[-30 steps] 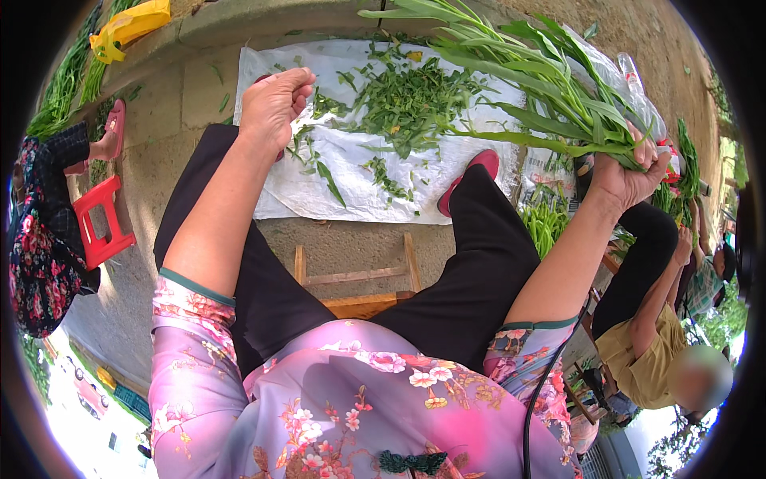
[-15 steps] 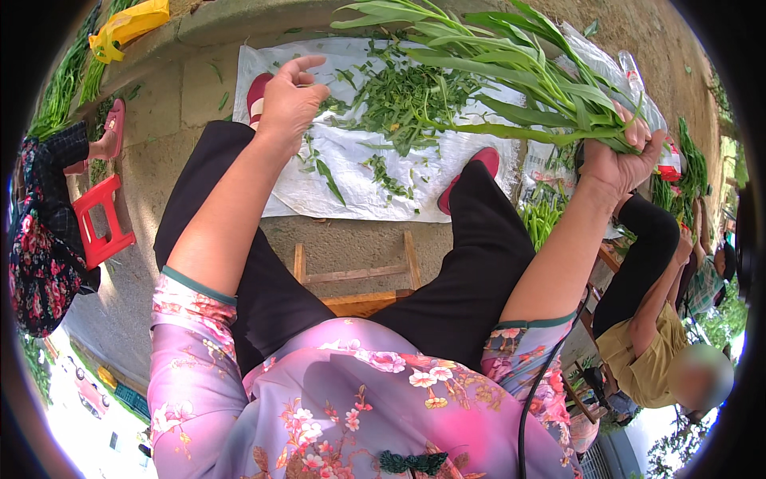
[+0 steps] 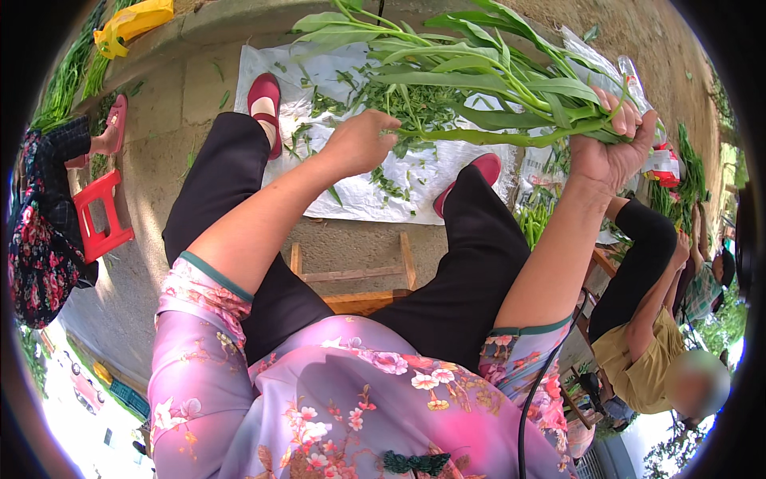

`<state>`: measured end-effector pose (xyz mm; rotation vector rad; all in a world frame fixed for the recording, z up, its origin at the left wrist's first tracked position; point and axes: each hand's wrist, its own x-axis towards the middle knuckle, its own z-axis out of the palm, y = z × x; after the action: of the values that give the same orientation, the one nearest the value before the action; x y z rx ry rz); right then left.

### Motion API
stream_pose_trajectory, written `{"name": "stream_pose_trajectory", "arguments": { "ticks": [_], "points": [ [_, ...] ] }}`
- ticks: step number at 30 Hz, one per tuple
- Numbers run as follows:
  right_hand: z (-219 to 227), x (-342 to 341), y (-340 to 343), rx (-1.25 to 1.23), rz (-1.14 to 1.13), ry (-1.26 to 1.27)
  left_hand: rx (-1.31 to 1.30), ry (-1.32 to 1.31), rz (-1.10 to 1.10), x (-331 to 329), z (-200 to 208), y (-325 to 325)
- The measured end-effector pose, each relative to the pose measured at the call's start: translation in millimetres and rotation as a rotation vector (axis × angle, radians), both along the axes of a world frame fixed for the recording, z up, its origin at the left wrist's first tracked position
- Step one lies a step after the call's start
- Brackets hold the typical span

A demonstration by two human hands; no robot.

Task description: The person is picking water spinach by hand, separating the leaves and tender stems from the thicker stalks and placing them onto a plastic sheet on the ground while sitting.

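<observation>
A bunch of long-leaved greens point(image 3: 511, 84), much like water spinach, fans out leftward from my right hand point(image 3: 613, 148). That hand is closed around the stems at the upper right. My left hand point(image 3: 361, 144) is closed in a pinch at the end of one long stem point(image 3: 479, 136) that stretches across from the bunch; its fingertips are partly hidden. Below both hands, a heap of torn leaves point(image 3: 431, 104) lies on a white plastic sheet point(image 3: 343, 199), with smaller scraps scattered around it.
My shoes point(image 3: 265, 104) rest on the sheet, and a wooden stool point(image 3: 359, 275) is beneath me. At left a person sits by a red plastic stool point(image 3: 100, 215). Another person in a tan top point(image 3: 634, 363) sits at right. More greens point(image 3: 535, 223) lie near my right knee.
My left hand has moved right and down, from open above the sheet to pinching a stem. The bunch and my right hand have shifted slightly left. My left foot now shows more fully.
</observation>
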<state>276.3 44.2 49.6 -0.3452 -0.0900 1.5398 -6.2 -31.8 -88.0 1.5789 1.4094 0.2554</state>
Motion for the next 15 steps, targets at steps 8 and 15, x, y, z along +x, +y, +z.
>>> {"name": "stream_pose_trajectory", "arguments": {
  "ticks": [8, 15],
  "points": [
    [2, 5, -4, 0.018, 0.064, 0.102, -0.028, -0.255, 0.043, 31, 2, 1],
    [1, 22, -8, 0.019, -0.021, 0.072, -0.117, -0.282, -0.058, 36, 7, -2]
  ]
}}
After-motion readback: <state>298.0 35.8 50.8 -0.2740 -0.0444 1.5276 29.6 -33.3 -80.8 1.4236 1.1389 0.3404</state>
